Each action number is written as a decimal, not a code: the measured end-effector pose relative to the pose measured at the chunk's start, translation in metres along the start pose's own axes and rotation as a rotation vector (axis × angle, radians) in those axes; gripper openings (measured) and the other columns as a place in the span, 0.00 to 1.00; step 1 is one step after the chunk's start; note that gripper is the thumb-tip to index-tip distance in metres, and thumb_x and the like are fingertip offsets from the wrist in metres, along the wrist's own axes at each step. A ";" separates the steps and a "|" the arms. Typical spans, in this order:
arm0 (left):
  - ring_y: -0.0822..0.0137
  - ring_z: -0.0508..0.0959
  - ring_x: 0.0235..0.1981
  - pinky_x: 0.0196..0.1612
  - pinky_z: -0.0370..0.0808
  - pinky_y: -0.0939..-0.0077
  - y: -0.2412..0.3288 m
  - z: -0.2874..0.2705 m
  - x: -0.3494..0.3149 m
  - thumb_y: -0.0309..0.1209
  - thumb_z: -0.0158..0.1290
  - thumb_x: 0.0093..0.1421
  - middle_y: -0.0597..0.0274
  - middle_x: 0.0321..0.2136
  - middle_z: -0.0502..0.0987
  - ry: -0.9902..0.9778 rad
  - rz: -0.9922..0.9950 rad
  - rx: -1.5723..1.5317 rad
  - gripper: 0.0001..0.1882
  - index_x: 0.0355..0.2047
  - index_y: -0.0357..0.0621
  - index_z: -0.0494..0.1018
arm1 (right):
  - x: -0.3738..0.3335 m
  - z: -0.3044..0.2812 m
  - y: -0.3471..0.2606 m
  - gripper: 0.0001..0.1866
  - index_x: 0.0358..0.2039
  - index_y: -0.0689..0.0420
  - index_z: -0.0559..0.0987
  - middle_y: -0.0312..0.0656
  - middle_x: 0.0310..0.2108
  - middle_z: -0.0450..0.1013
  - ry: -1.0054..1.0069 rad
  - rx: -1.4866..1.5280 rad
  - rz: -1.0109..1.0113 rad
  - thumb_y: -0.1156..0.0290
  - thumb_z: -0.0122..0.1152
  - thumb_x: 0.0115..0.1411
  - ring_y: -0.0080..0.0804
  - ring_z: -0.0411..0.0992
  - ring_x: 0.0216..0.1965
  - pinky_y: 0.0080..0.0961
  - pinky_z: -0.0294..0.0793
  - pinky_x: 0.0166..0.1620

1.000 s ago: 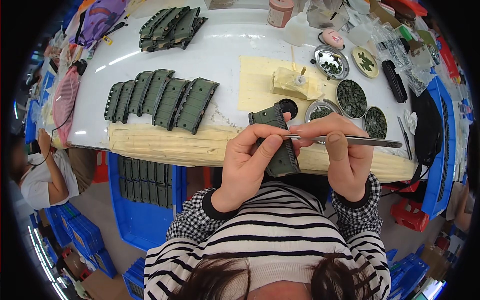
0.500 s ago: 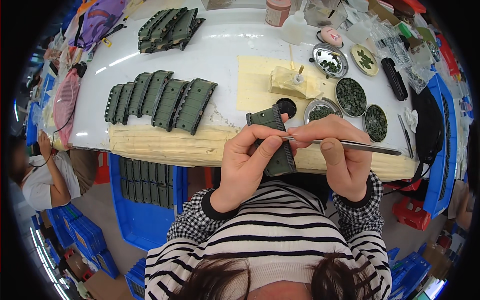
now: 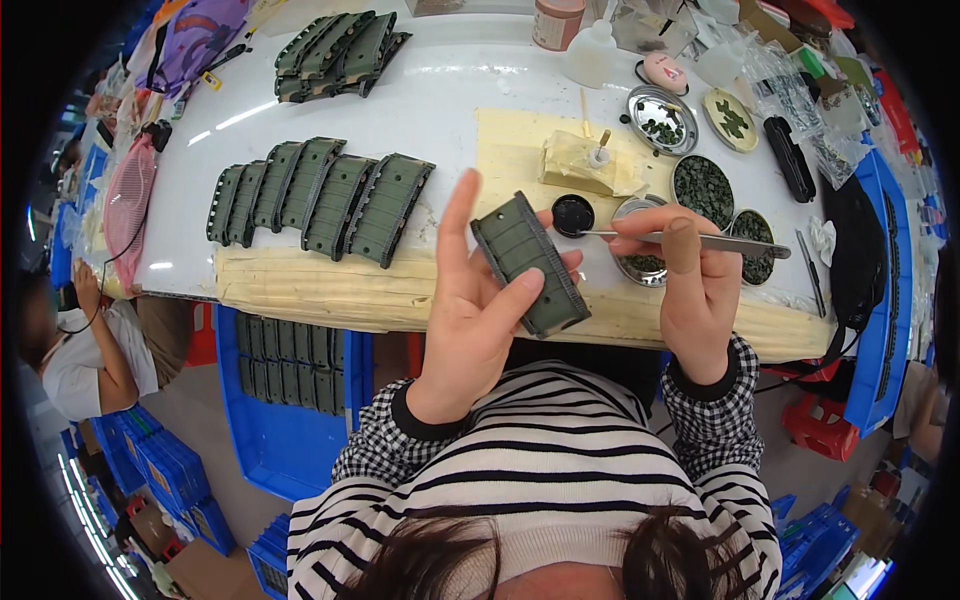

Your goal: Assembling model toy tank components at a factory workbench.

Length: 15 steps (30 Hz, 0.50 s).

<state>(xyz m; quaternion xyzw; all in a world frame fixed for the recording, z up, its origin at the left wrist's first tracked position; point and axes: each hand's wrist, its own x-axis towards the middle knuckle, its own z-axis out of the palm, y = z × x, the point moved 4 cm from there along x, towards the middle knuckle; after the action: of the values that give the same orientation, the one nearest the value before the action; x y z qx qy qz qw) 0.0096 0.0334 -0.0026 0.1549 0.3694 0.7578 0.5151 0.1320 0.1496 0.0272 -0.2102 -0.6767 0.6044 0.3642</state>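
Observation:
My left hand (image 3: pixel 470 310) holds a dark green ribbed plastic panel (image 3: pixel 528 264) between thumb and fingers, with the forefinger sticking straight up. My right hand (image 3: pixel 690 290) pinches metal tweezers (image 3: pixel 690 240) held level. Their tip reaches left to a small round black dish (image 3: pixel 574 214) just beyond the panel's top. Both hands hover over the near edge of the white table (image 3: pixel 440 100).
A row of matching green panels (image 3: pixel 320 195) lies at left, another stack (image 3: pixel 335 45) farther back. Round tins of small green parts (image 3: pixel 702 185) and a yellowish sponge block (image 3: pixel 580 162) sit at right. A blue crate of panels (image 3: pixel 290 365) stands under the table. A person sits at far left.
My left hand has opened out and tilted the panel face-up, its forefinger now raised. The tweezers have pulled off the panel and moved up toward the black dish.

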 end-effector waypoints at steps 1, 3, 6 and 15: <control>0.58 0.74 0.50 0.50 0.76 0.65 0.002 -0.004 0.001 0.19 0.45 0.63 0.49 0.54 0.66 0.014 0.001 -0.029 0.25 0.60 0.39 0.54 | 0.001 -0.002 0.004 0.17 0.37 0.66 0.78 0.43 0.34 0.75 0.006 -0.067 -0.015 0.66 0.45 0.69 0.23 0.74 0.34 0.17 0.73 0.38; 0.55 0.72 0.53 0.53 0.75 0.60 0.006 -0.012 0.003 0.18 0.46 0.61 0.50 0.57 0.63 0.040 0.005 -0.087 0.30 0.62 0.41 0.50 | 0.002 -0.003 0.013 0.13 0.35 0.64 0.79 0.40 0.31 0.76 0.040 -0.212 -0.031 0.68 0.49 0.66 0.23 0.71 0.31 0.20 0.69 0.36; 0.56 0.71 0.54 0.56 0.72 0.58 0.008 -0.021 0.004 0.18 0.47 0.60 0.52 0.56 0.65 0.096 -0.043 -0.202 0.30 0.62 0.42 0.52 | 0.007 -0.003 0.020 0.10 0.34 0.61 0.81 0.39 0.27 0.76 0.013 -0.460 -0.130 0.71 0.53 0.63 0.27 0.68 0.30 0.23 0.67 0.35; 0.60 0.72 0.52 0.57 0.72 0.60 0.008 -0.025 0.000 0.19 0.47 0.60 0.50 0.51 0.69 0.138 -0.064 -0.328 0.26 0.59 0.42 0.57 | 0.010 0.005 0.018 0.10 0.35 0.62 0.80 0.38 0.27 0.76 -0.067 -0.679 -0.220 0.72 0.50 0.64 0.28 0.67 0.32 0.24 0.67 0.38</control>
<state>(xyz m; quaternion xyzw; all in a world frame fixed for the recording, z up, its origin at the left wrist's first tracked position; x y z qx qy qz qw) -0.0114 0.0213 -0.0135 0.0048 0.2798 0.8000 0.5307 0.1196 0.1568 0.0124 -0.2252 -0.8692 0.3088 0.3138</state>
